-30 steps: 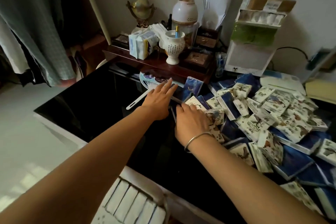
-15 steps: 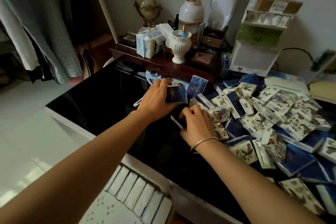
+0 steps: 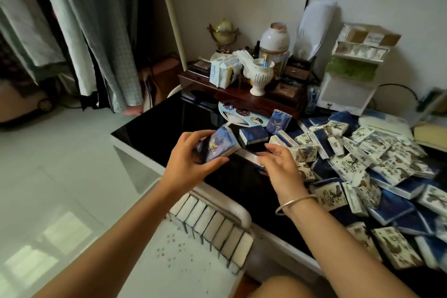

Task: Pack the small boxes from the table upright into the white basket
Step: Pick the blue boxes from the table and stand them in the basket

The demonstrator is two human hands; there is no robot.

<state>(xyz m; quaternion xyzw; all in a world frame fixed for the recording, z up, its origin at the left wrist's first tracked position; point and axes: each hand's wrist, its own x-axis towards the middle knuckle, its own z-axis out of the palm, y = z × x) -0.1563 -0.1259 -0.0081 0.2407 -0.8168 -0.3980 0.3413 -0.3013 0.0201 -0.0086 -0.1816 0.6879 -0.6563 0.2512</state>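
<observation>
Over black table (image 3: 169,126); blue box (image 3: 219,146) in left grip (image 3: 186,164)

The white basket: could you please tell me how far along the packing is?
Done: one row of boxes stands upright in the white basket, along its table-side wall. In hand: the left hand grips a blue box above the table edge, and the right hand touches a second box beside the heap. Left: the large heap on the table; most of the basket floor is bare.
</observation>
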